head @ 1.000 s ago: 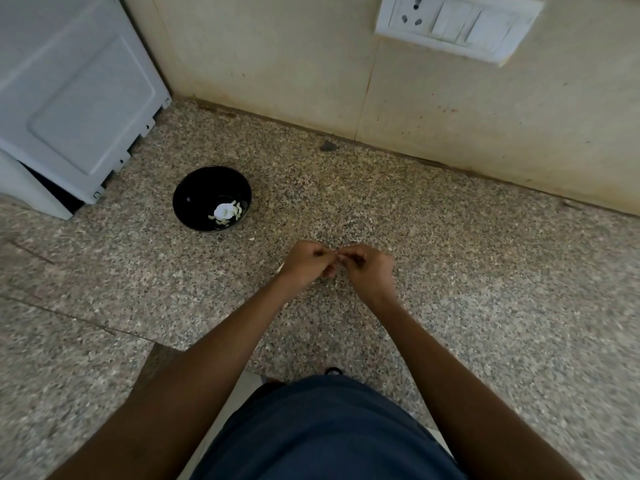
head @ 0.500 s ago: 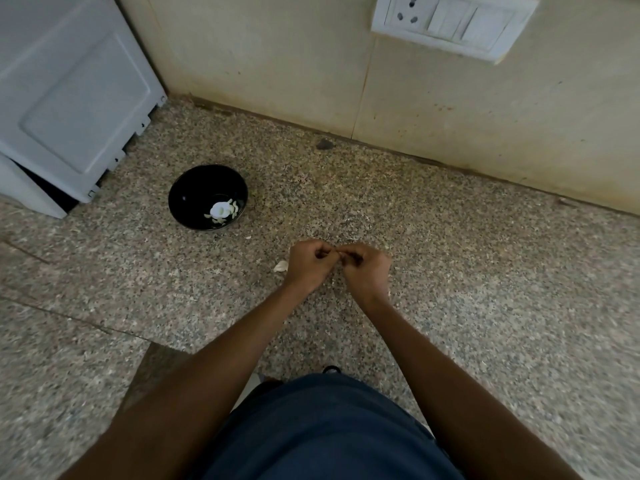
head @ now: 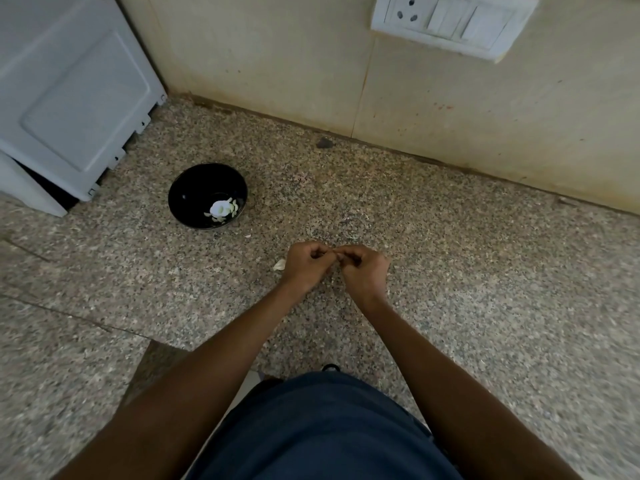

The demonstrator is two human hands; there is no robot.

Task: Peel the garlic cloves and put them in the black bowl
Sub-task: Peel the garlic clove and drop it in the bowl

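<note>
Two hands meet fingertip to fingertip over the speckled counter (head: pixel 485 306). The left hand (head: pixel 306 263) and the right hand (head: pixel 363 268) are both curled, knuckles up, their thumbs and forefingers pinched together on something very small at the point where they touch. Going by the task, that is a garlic clove (head: pixel 335 252) being stripped of its skin, but the fingers cover nearly all of it, so its shape and its long axis cannot be read here, nor how much skin is left on it.

Just beside the left hand, on its outer side, lies a pale scrap (head: pixel 279 265) on the counter; whether it is loose skin or another clove is too small to tell. A smaller fleck (head: pixel 247 236) lies farther out the same way, close to the bowl.

The black bowl (head: pixel 194 188) stands beyond the left hand, away from the body and off to that hand's outer side, with a few pale peeled pieces (head: pixel 223 210) lying in its bottom. This is the relation that counts: the bowl is on the left hand's side and the right hand is the farther of the two, so dropping the clove in would be a short reach for the left hand and a cross-body reach for the right.

Farther out, past the bowl, stands a grey appliance panel (head: pixel 69 98); ahead of both hands, a tiled wall with a switch plate (head: pixel 453 24).
</note>
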